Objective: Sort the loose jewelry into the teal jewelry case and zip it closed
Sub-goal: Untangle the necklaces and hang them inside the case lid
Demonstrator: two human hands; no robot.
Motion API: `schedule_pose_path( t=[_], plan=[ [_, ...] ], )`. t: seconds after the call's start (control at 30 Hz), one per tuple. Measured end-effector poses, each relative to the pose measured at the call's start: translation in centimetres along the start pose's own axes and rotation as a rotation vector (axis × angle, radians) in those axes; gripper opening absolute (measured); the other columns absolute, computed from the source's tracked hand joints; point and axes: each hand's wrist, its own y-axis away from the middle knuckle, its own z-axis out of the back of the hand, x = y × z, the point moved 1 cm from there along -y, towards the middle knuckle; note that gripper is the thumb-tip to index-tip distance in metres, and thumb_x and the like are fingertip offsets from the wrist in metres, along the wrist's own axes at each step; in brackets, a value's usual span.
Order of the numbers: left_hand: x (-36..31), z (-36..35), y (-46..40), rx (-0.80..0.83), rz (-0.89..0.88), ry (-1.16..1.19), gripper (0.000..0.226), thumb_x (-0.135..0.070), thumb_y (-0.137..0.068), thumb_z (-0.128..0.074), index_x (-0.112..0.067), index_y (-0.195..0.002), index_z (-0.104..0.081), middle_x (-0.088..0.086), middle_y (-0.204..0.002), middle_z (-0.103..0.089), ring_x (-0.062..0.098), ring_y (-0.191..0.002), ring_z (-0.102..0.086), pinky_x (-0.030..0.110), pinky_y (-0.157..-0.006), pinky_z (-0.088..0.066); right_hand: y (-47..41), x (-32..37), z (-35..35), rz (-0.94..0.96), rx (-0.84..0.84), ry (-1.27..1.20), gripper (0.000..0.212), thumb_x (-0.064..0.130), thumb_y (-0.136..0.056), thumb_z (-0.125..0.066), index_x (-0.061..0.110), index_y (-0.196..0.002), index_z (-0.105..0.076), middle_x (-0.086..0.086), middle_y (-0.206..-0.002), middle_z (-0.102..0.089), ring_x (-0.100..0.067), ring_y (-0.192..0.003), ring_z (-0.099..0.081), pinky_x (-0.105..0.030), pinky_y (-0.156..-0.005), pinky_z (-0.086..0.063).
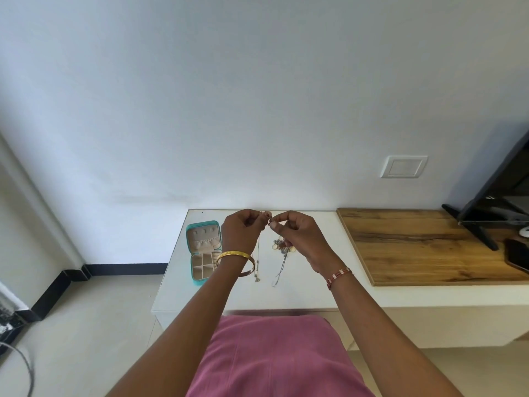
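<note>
The teal jewelry case (203, 250) lies open on the white table (177, 293), left of my hands, its beige compartments showing. My left hand (240, 234) and my right hand (297, 234) are raised above the table's middle, fingers curled, pinching a small piece of jewelry (268, 218) between them. A thin chain (257, 262) hangs or lies below my left hand. A pile of loose jewelry (282, 245) with round pendants and a dark chain lies on the table under my right hand. What exactly the small piece is I cannot tell.
A wooden board (423, 247) covers the table's right part. On it stand a dark screen's foot (472, 222) and a dark flat object (518, 256) at the right edge. A wall switch (403, 167) is above. My lap is in pink cloth (274, 359).
</note>
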Motion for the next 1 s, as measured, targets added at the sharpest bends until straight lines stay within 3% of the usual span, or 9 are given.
schedule_pose_path(
  t=[0.07,0.17,0.23,0.3,0.5,0.6,0.73,0.83,1.0],
  plan=[
    [-0.1,0.1,-0.1,0.004,0.001,-0.021,0.017,-0.021,-0.081,-0.066,-0.008,-0.07,-0.067,-0.006,-0.059,-0.061,-0.008,-0.048,-0.053,0.007,-0.056,-0.042,0.0,0.1,0.1,0.022,-0.026,0.056,0.01,0.015,-0.086,-0.063,0.017,-0.076,-0.063,-0.003,-0.057,-0.045,-0.011,-0.051,-0.043,-0.016,-0.054,-0.045],
    [-0.1,0.2,-0.2,0.022,0.022,-0.031,0.026,-0.027,-0.082,-0.066,-0.016,-0.059,-0.061,-0.005,-0.058,-0.061,0.005,-0.056,-0.059,0.023,-0.066,-0.046,0.0,0.1,0.3,0.017,-0.018,0.07,0.017,0.015,-0.088,-0.058,0.016,-0.074,-0.067,-0.003,-0.061,-0.059,-0.011,-0.053,-0.05,-0.025,-0.061,-0.044],
    [-0.1,0.2,-0.2,0.019,0.042,-0.014,0.031,-0.031,-0.084,-0.063,-0.02,-0.055,-0.059,-0.004,-0.058,-0.062,0.022,-0.069,-0.065,0.031,-0.073,-0.05,0.2,0.1,0.2,-0.008,0.029,0.01,0.019,0.013,-0.091,-0.055,0.014,-0.076,-0.068,-0.004,-0.067,-0.064,-0.012,-0.056,-0.054,-0.02,-0.06,-0.046],
    [-0.3,0.1,-0.1,0.004,0.061,0.048,0.032,-0.032,-0.085,-0.06,-0.019,-0.057,-0.06,-0.002,-0.06,-0.064,0.027,-0.075,-0.067,0.034,-0.078,-0.052,0.3,0.2,0.0,-0.036,0.057,-0.115,0.02,0.012,-0.092,-0.053,0.01,-0.079,-0.068,-0.009,-0.069,-0.065,-0.014,-0.056,-0.057,-0.02,-0.06,-0.05],
    [-1.4,-0.4,0.4,0.148,0.14,0.406,0.019,-0.019,-0.091,-0.054,-0.011,-0.075,-0.061,0.007,-0.077,-0.065,0.012,-0.073,-0.067,0.024,-0.069,-0.054,0.0,0.1,-0.2,-0.045,0.013,-0.194,0.023,0.012,-0.094,-0.049,0.011,-0.08,-0.066,-0.002,-0.048,-0.059,-0.018,-0.049,-0.054,-0.034,-0.067,-0.048],
    [-1.3,-0.2,0.2,0.142,0.17,0.457,0.02,-0.016,-0.092,-0.051,-0.011,-0.075,-0.06,0.005,-0.075,-0.064,0.005,-0.066,-0.066,0.026,-0.07,-0.053,0.1,0.2,0.0,-0.028,0.013,-0.149,0.013,0.013,-0.092,-0.053,0.012,-0.084,-0.063,-0.002,-0.048,-0.061,-0.017,-0.05,-0.055,-0.032,-0.066,-0.047],
    [-0.8,0.0,-0.4,0.029,0.145,0.376,0.01,-0.014,-0.087,-0.059,-0.009,-0.081,-0.064,-0.006,-0.054,-0.065,0.0,-0.05,-0.061,0.016,-0.059,-0.054,0.1,0.3,0.2,0.026,-0.003,-0.046,0.008,0.012,-0.089,-0.057,0.016,-0.088,-0.064,-0.002,-0.072,-0.068,-0.016,-0.073,-0.059,-0.027,-0.07,-0.047],
    [-0.7,-0.1,-0.5,0.056,0.099,0.235,0.009,-0.012,-0.085,-0.061,-0.006,-0.088,-0.067,-0.013,-0.043,-0.061,-0.002,-0.043,-0.055,0.01,-0.053,-0.05,-0.1,0.2,0.1,0.03,-0.017,-0.052,0.009,0.017,-0.088,-0.059,0.019,-0.085,-0.067,-0.002,-0.081,-0.066,-0.014,-0.079,-0.055,-0.026,-0.071,-0.046],
    [-0.8,-0.4,-0.2,0.102,0.048,0.058,0.011,-0.015,-0.086,-0.059,-0.01,-0.084,-0.069,-0.006,-0.057,-0.061,0.009,-0.051,-0.053,0.02,-0.061,-0.047,-0.6,-0.2,-0.1,0.001,-0.05,-0.028,0.011,0.018,-0.084,-0.065,0.01,-0.076,-0.066,-0.01,-0.082,-0.067,-0.019,-0.077,-0.058,-0.033,-0.071,-0.046]
  ],
)
